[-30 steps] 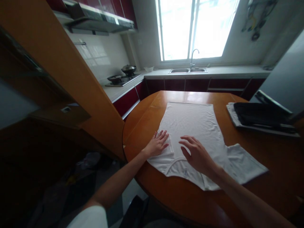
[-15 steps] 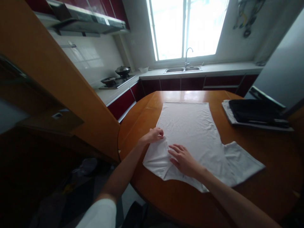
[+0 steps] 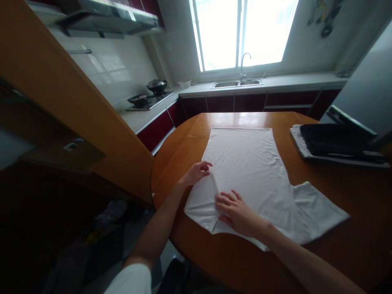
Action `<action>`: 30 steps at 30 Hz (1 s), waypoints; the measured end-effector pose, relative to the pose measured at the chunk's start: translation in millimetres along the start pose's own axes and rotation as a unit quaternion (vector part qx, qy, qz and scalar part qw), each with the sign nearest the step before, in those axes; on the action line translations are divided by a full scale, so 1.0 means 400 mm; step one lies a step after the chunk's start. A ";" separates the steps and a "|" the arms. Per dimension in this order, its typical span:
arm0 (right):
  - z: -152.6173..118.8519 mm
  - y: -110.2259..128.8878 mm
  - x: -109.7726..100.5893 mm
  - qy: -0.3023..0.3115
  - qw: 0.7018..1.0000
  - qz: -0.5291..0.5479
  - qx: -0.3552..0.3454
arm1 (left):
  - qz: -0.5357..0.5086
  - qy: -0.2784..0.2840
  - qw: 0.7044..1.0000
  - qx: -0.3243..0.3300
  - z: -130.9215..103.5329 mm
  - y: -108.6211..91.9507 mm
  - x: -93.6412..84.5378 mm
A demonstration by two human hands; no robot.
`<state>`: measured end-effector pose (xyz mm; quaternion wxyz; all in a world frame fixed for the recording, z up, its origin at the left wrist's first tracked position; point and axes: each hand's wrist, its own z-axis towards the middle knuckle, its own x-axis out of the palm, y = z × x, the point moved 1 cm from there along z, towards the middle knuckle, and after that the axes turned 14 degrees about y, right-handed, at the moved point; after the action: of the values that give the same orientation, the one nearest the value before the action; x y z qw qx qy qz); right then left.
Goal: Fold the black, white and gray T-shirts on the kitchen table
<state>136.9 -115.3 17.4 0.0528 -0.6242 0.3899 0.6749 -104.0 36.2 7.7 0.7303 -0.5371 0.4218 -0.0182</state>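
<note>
A white T-shirt point(image 3: 245, 163) lies spread on a round wooden table point(image 3: 180, 151), its hem toward the window and its neck toward me. One sleeve point(image 3: 318, 210) sticks out to the right, and the left sleeve point(image 3: 200, 204) lies under and beside my hands. My left hand point(image 3: 197, 172) is at the left side of the shirt, fingers curled and pinching the cloth near the sleeve seam, where a small fold rises. My right hand point(image 3: 234, 210) rests on the shirt just right of that sleeve, fingers spread and nothing gripped.
On the table's right side lies a stack of folded dark and light clothes point(image 3: 337, 141). Beyond the table is a counter with a sink point(image 3: 237, 83) and a stove point(image 3: 150, 101) holding pans. A wooden panel point(image 3: 101, 134) stands close on the left.
My left hand's fingers have extended a little over the cloth, and the fold by the sleeve seam looks more raised. My right hand has barely shifted. The camera view has tilted slightly.
</note>
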 end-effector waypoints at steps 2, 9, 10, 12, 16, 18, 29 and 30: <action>0.000 0.001 0.002 0.004 1.000 -0.001 0.003 | 0.029 -0.008 1.000 0.001 0.005 0.004 0.010; 0.003 0.004 -0.008 -0.013 1.000 -0.021 0.012 | 0.167 -0.114 0.979 0.019 -0.011 -0.054 -0.019; 0.004 0.002 -0.010 -0.022 0.999 -0.023 0.015 | 0.163 -0.137 0.977 0.011 -0.019 -0.069 -0.030; 0.004 -0.003 -0.016 -0.044 0.998 -0.028 0.027 | 0.156 -0.168 0.973 -0.013 -0.039 -0.098 -0.046; 0.003 -0.020 -0.024 -0.104 0.992 -0.037 0.063 | 0.189 -0.113 0.975 -0.041 -0.082 -0.123 -0.004; 0.004 -0.029 -0.024 -0.134 0.987 -0.036 0.081 | 0.239 -0.061 0.968 -0.051 -0.101 -0.117 0.045; 0.004 -0.047 -0.027 -0.177 0.976 -0.016 0.129 | 0.363 0.017 0.918 -0.161 -0.121 -0.071 0.065; 0.004 -0.047 -0.027 -0.177 0.975 -0.016 0.132 | 0.362 0.028 0.916 -0.172 -0.120 -0.060 0.055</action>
<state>148.4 -96.8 18.2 0.2132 -0.4888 0.4502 0.7163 -110.0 -21.5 10.5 0.5710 -0.4641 0.6046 0.3050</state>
